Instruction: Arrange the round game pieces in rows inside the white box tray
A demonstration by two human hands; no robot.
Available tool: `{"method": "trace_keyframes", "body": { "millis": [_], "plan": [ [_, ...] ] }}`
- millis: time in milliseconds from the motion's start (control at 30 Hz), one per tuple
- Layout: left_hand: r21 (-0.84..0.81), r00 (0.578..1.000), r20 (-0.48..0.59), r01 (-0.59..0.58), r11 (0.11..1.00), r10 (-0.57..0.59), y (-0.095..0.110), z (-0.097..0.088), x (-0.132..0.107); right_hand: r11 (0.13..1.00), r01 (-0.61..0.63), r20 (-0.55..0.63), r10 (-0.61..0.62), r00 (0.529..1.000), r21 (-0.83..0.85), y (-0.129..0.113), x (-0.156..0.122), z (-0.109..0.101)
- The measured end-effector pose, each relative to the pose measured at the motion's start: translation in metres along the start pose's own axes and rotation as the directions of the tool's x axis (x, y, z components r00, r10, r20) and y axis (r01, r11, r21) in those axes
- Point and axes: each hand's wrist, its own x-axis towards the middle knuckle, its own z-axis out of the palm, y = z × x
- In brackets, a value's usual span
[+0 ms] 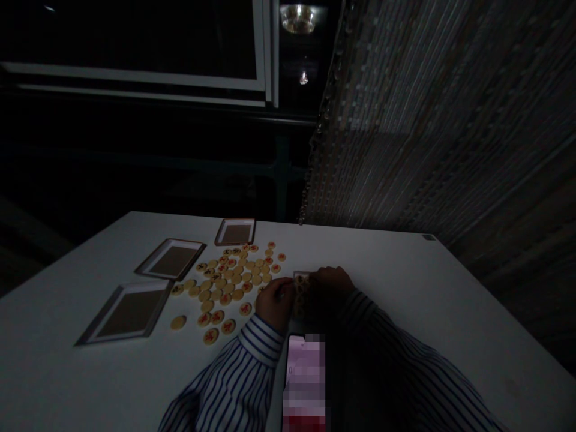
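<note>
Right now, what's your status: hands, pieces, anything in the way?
Left hand and right hand meet at small tray; grip too dark to tell. Discs loose on table, left of hands. Phone at near edge; three trays beyond discs.

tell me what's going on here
A person in a striped shirt works at a white table in a dim room. The left hand and right hand meet at a small tray; the grip is too dark to read. Yellow discs lie scattered beside three flat trays. A lit phone lies between the sleeves.
</note>
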Motion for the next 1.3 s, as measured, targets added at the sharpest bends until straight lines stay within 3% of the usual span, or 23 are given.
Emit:
{"method": "trace_keyframes", "body": {
  "millis": [367, 667, 933, 1133, 1300],
  "plan": [
    [-0.01, 1.0, -0.003, -0.01, 1.0, 0.01, 0.002, -0.001, 0.0, 0.999, 0.021, 0.003, -0.021, 1.0, 0.029, 0.005, -0.001, -0.005],
    [-0.092, 0.999, -0.049, 0.012, 0.996, -0.016, -0.003, -0.005, 0.001, 0.989, 0.002, -0.181, 0.025, 0.983, 0.147, 0.021, -0.009, -0.004],
    [0.014, 0.999, -0.004, -0.053, 0.999, 0.053, -0.005, -0.035, 0.002, 0.945, 0.058, -0.329, 0.054, 0.943, 0.322, 0.032, -0.021, -0.007],
    [0.15, 0.988, 0.042, -0.152, 0.977, 0.147, -0.009, -0.059, 0.0, 0.932, 0.093, -0.349, 0.038, 0.936, 0.351, 0.03, -0.022, -0.009],
    [0.231, 0.988, 0.062, -0.152, 0.961, 0.141, -0.012, -0.076, -0.002, 0.928, 0.133, -0.337, -0.008, 0.942, 0.348, 0.024, -0.019, -0.014]
  ]
}}
